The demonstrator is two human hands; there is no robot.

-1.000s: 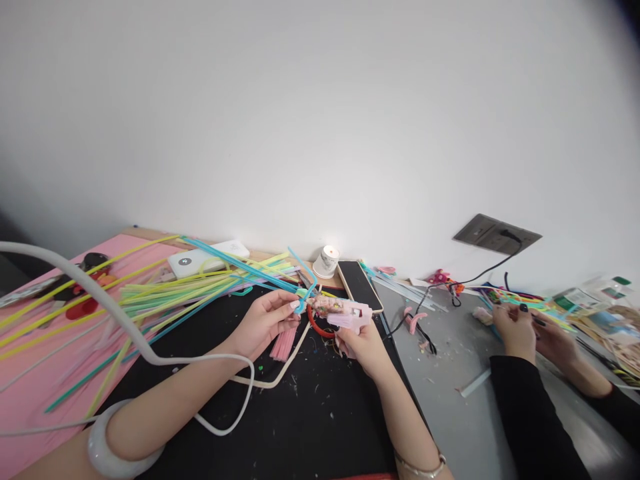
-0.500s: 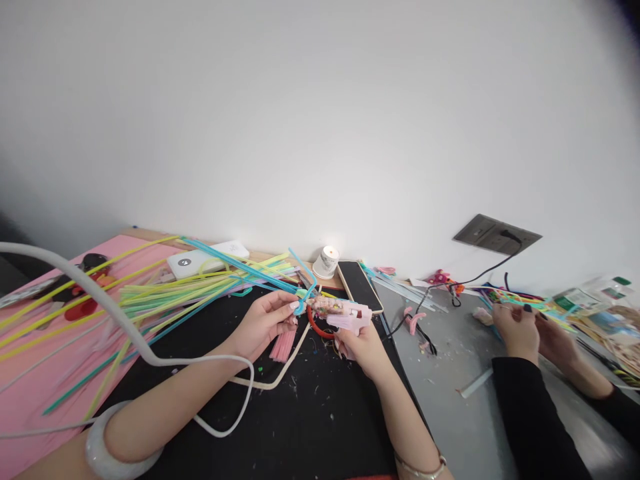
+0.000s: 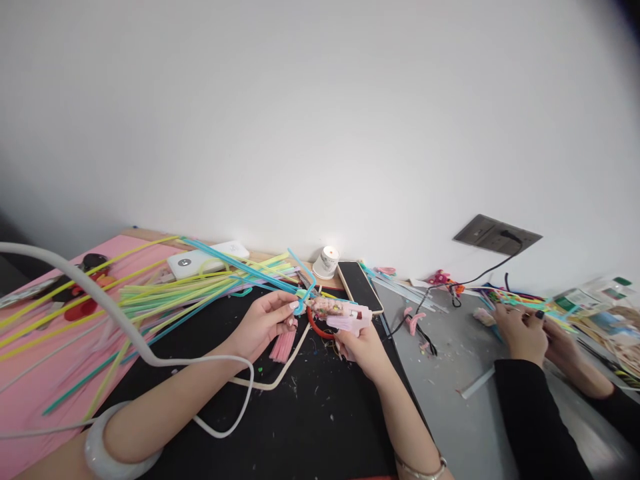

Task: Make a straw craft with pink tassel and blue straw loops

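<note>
Hidden or unclear: the glue gun's nozzle tip is lost against the blue straw and the left fingertips, so whether they touch cannot be told; the right hand's fingers are mostly tucked under the gun; both forearms are cut off at the bottom edge; the white cable runs out of view at the left.
Left hand (image 3: 260, 321): palm turned inward, wrist resting low over the black mat (image 3: 320, 413); thumb and forefinger pinched on the bent end of a blue straw (image 3: 303, 293); a pale bangle sits far down the forearm.
Right hand (image 3: 361, 345): curled from below around the grip of a pink glue gun (image 3: 342, 313); the gun lies level, nozzle toward the left hand.
Blue straw: held above the mat, just ahead of the gun; its long end slants up and away.
White cable (image 3: 150, 353): loops over the left forearm.
Straws (image 3: 165, 290): a loose heap behind the left hand, across mat and pink sheet.
Candle (image 3: 327, 260): lit, by the wall, beside a phone (image 3: 359, 285).
Co-worker's hands (image 3: 525, 332): at the right, in black sleeves, close together over coloured strips; what they grip is too small to tell.
</note>
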